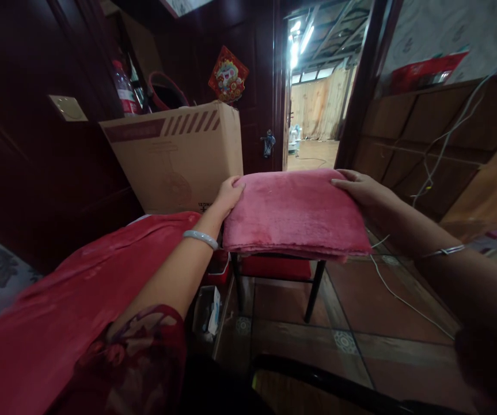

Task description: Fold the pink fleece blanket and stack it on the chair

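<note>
A folded pink plush blanket lies level in front of me, its stacked layers showing along the near edge. My left hand is closed on its far left corner, thumb on top. At the far right corner, my right hand grips it the same way, with the fingers partly hidden. Below the blanket stands a chair with a red seat and dark legs; whether the blanket rests on it or is held above, I cannot tell.
A large cardboard box stands behind on the left, near a red cloth-covered surface. A small open box sits on the floor by the chair. A white cable crosses the tiles at right. Beyond is an open doorway.
</note>
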`<action>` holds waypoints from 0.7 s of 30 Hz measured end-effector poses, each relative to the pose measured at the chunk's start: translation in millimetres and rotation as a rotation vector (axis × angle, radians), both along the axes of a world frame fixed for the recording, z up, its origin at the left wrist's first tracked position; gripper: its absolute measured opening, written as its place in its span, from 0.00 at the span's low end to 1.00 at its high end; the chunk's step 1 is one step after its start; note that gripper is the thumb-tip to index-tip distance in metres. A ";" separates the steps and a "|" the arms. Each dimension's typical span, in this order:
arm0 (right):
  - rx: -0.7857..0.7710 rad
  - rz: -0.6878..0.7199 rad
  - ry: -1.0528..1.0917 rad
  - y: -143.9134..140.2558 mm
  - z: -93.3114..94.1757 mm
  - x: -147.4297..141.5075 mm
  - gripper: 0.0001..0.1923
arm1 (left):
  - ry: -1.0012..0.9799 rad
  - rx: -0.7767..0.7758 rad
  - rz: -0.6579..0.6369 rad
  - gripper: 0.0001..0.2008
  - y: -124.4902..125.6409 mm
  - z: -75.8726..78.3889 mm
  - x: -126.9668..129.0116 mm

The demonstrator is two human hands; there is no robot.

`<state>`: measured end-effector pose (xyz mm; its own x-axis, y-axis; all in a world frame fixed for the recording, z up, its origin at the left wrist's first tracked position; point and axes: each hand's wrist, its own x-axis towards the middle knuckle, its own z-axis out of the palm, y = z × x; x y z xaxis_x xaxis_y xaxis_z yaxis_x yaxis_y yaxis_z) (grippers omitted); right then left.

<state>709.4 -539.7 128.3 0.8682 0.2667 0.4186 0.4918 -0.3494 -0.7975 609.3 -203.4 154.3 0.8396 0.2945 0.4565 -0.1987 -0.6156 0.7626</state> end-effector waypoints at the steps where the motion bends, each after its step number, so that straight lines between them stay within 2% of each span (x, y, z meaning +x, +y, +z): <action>1: -0.088 -0.064 -0.058 -0.6 4.8 -0.6 0.30 | 0.011 0.048 0.034 0.25 1.9 3.0 -0.8; 4: -0.351 -0.223 -0.343 5.8 23.3 -8.5 0.33 | -0.001 0.263 0.136 0.28 0.2 15.4 -4.3; 6: -0.468 -0.236 -0.520 18.2 34.6 -17.9 0.35 | -0.047 0.436 0.128 0.29 -8.5 23.0 -7.2; 9: -0.625 -0.154 -0.659 41.0 39.7 -30.5 0.36 | -0.071 0.660 0.069 0.33 -26.4 25.2 -11.0; 12: -0.788 -0.029 -0.650 55.1 27.3 -34.0 0.37 | 0.032 0.822 -0.038 0.40 -37.0 13.3 -13.4; 14: -0.844 0.006 -0.623 57.2 15.3 -32.0 0.39 | 0.068 0.880 -0.092 0.44 -37.5 1.7 -14.3; 17: -0.845 -0.008 -0.641 55.3 3.9 -27.7 0.39 | 0.033 0.895 -0.084 0.46 -34.1 -10.7 -14.4; 21: -0.824 -0.020 -0.646 54.5 2.8 -26.8 0.38 | 0.016 0.900 -0.075 0.47 -33.6 -12.8 -13.4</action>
